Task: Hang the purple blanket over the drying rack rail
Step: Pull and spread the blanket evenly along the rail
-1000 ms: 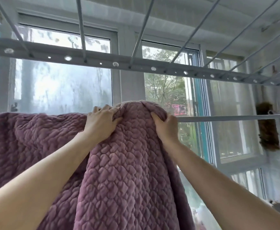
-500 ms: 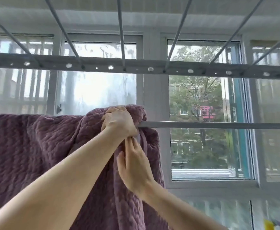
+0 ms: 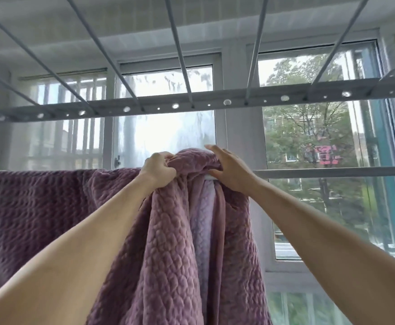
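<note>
The purple quilted blanket (image 3: 39, 214) is draped over the horizontal drying rack rail (image 3: 332, 172) from the left edge to the middle, where it bunches into a hump above the rail and hangs down in thick folds. My left hand (image 3: 160, 168) grips a fistful of the bunched cloth at the rail. My right hand (image 3: 228, 168) lies with straight fingers against the right side of the hump, its heel at the rail. The rail's right half is bare; the left half is hidden under the blanket.
An overhead rack of grey bars (image 3: 180, 55) joined by a perforated crossbeam (image 3: 215, 102) hangs above the rail. Behind it are large windows (image 3: 309, 141) with trees outside.
My right hand has come up from the folds below the rail to the right side of the hump. The bunched end now stands higher above the rail. My left hand keeps its grip.
</note>
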`<control>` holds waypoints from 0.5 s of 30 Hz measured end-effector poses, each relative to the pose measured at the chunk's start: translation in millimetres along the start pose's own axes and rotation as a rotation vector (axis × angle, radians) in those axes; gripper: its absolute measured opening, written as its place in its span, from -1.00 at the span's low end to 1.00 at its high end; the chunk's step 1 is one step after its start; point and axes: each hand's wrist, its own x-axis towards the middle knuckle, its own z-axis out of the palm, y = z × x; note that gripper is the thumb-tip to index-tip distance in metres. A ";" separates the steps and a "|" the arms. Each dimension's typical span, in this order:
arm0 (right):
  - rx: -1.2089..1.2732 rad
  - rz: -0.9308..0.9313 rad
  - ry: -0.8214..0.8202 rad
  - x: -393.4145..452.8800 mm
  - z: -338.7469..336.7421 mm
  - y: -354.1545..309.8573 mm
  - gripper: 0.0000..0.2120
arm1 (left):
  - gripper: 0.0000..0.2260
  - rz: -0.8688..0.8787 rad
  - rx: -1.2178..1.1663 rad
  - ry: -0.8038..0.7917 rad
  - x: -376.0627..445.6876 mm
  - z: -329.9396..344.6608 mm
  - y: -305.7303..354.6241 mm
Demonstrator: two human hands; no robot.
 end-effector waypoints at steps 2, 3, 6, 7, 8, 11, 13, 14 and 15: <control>-0.065 -0.034 0.038 16.7 0.4 -1.3 -0.58 | -0.73 -0.015 -0.092 -0.039 5.9 -8.0 -2.3; -0.095 -0.047 0.065 23.9 -0.2 -1.7 -0.68 | -0.76 -0.010 -0.119 -0.066 8.0 -11.2 -2.2; -0.124 -0.053 0.145 39.1 -0.7 -5.3 -0.87 | -0.82 0.023 -0.209 -0.162 14.2 -17.9 -6.9; -0.123 -0.044 0.190 44.2 0.6 -8.2 -0.85 | -0.84 0.031 -0.254 -0.197 14.4 -20.1 -9.3; -0.107 -0.023 0.230 52.4 2.9 -11.1 -0.82 | -0.85 0.032 -0.310 -0.220 14.6 -22.0 -12.4; 0.002 0.090 0.276 89.0 9.3 -21.6 -0.80 | -0.80 -0.022 -0.510 -0.213 10.9 -24.3 -20.8; 0.036 0.153 0.186 107.8 13.7 -25.0 -0.84 | -0.73 -0.054 -0.526 -0.176 5.1 -19.3 -20.4; 0.048 0.176 0.137 114.4 19.6 -26.1 -0.82 | -0.69 -0.065 -0.467 -0.135 8.6 -17.0 -21.8; 0.071 0.202 0.084 115.7 23.3 -25.0 -0.75 | -0.65 -0.073 -0.375 -0.079 13.1 -12.8 -21.3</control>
